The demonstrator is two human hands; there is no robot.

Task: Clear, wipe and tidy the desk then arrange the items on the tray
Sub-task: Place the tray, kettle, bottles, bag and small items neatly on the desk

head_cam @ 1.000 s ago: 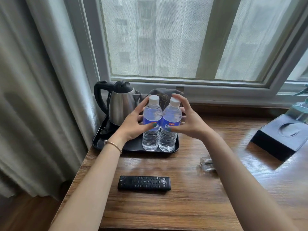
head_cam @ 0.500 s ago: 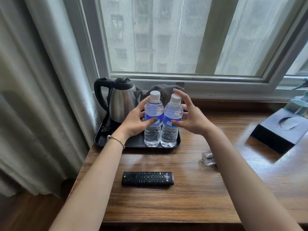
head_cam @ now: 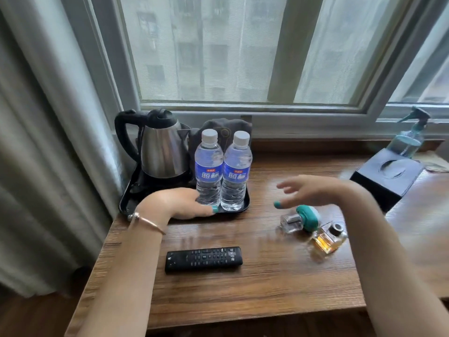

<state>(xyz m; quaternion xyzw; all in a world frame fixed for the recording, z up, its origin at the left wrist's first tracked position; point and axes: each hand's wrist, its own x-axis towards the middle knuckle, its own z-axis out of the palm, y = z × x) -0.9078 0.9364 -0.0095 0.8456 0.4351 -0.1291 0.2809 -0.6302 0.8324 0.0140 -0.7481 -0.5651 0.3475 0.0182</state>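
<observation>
The wooden worktop (head_cam: pixel 255 288) runs under the window, and its 11 o'clock corner holds the black tray (head_cam: pixel 245 205), long axis running 9 to 3 along the front edge, probably parked there to keep the drinks things together and the rest of the wood free. On the tray the kettle (head_cam: pixel 161 154) stands at the back left, handle toward 9 o'clock; the two bottles (head_cam: pixel 222 171) stand upright and touching at the tray's right end, labels facing the person, long axes vertical. A dark tissue box (head_cam: pixel 388 176) sits at 2 o'clock, with a spray bottle (head_cam: pixel 408 139) behind it on the sill. The remote (head_cam: pixel 204 259) lies flat at 6 o'clock, long axis 9 to 3, well apart from the tray. The left hand (head_cam: pixel 175 203) rests on the tray's front edge, fingers straight, thumb touching the left bottle's base, seemingly steadying it. The right hand (head_cam: pixel 313 190) hovers spread and empty above two small glass bottles: a teal-capped one (head_cam: pixel 298 220) lying on its side, and an amber one (head_cam: pixel 328 239) just beside it, tilted. These look like the next things to be tidied.
</observation>
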